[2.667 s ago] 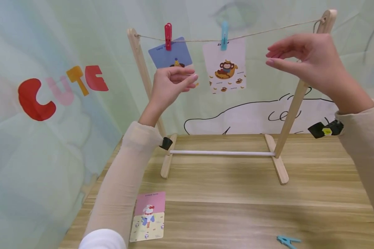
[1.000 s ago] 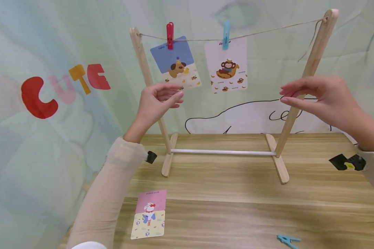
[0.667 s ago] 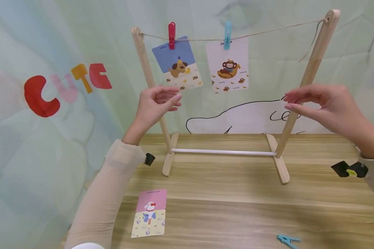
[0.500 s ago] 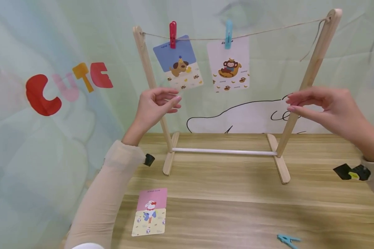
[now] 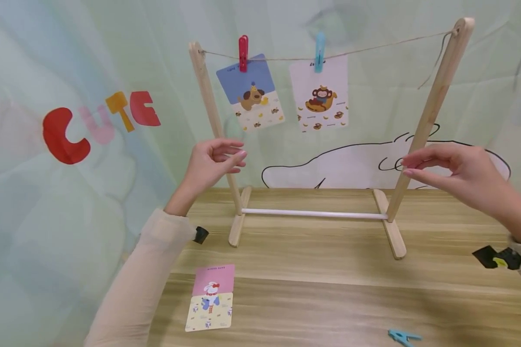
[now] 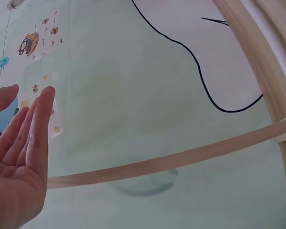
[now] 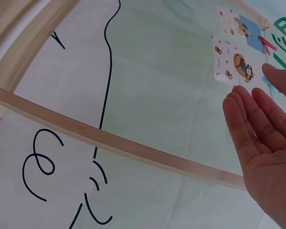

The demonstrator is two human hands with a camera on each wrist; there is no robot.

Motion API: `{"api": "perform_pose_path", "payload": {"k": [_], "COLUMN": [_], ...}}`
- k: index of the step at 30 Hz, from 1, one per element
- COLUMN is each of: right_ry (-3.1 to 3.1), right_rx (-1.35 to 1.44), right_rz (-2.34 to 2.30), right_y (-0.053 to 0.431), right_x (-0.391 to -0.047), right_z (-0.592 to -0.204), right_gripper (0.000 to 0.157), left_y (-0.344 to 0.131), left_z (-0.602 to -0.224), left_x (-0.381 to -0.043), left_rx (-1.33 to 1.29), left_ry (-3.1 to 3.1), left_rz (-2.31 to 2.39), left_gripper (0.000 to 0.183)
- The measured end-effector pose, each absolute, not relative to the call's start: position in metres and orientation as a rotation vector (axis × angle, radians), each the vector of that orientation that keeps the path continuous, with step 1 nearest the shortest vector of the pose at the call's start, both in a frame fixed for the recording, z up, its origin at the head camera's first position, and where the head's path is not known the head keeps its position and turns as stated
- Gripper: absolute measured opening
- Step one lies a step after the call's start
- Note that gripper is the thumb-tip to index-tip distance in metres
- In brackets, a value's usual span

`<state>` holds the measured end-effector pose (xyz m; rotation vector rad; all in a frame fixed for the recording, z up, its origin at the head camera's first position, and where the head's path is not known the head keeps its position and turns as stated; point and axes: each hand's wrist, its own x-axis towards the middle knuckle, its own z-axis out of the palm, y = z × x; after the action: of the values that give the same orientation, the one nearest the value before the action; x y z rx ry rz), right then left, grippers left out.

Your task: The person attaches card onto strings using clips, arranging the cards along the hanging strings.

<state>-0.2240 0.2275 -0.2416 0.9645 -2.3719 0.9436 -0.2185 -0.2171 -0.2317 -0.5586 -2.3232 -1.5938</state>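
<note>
My left hand (image 5: pixel 210 164) hovers in the air before the stand's left post, fingers loosely bent and holding nothing. Before the right post my right hand (image 5: pixel 460 168) floats at a similar height, its palm bare in the right wrist view. Above and between them, a twine line (image 5: pixel 373 49) carries two cards. A red clothespin (image 5: pixel 243 54) clips the blue dog card (image 5: pixel 250 94), which hangs tilted. A light blue clothespin (image 5: pixel 319 53) clips the white monkey card (image 5: pixel 320 96), which hangs nearly straight.
The wooden stand (image 5: pixel 434 106) has a white crossbar (image 5: pixel 314 213) low between its feet. A pink and yellow rabbit card (image 5: pixel 211 299) lies at the table's front left, and a loose blue clothespin (image 5: pixel 403 337) near the front edge. A printed cloth backdrop hangs behind.
Both hands have come down from near the line, away from the hanging cards, uncovering the dog card. The clipped cards, the rabbit card and the loose clothespin stay in place.
</note>
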Motion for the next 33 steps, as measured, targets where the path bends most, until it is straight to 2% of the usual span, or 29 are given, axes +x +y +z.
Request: {"api": "perform_pose_path", "payload": {"k": [6,26,33], "right_ry": [-2.334,-2.488,-2.484], "right_rx": [1.067,0.985,1.036], "right_rz": [0.921,0.863,0.827], "right_y": [0.234,0.242,0.252], "right_x": [-0.224,-0.201,-0.192], "right_z": [-0.254,-0.283,-0.299], "right_gripper": [0.032,0.031,0.039], "left_y": [-0.218,-0.236,-0.244], "left_z": [-0.239,-0.256,-0.259], "left_x": [-0.215,-0.196,-0.188], "left_rx": [-0.495,-0.502,-0.501], "left_ry": [-2.377,-2.437,-2.416], "left_rz": [-1.610,-1.437,-1.279], "left_gripper": [0.029,0.031,0.030]}}
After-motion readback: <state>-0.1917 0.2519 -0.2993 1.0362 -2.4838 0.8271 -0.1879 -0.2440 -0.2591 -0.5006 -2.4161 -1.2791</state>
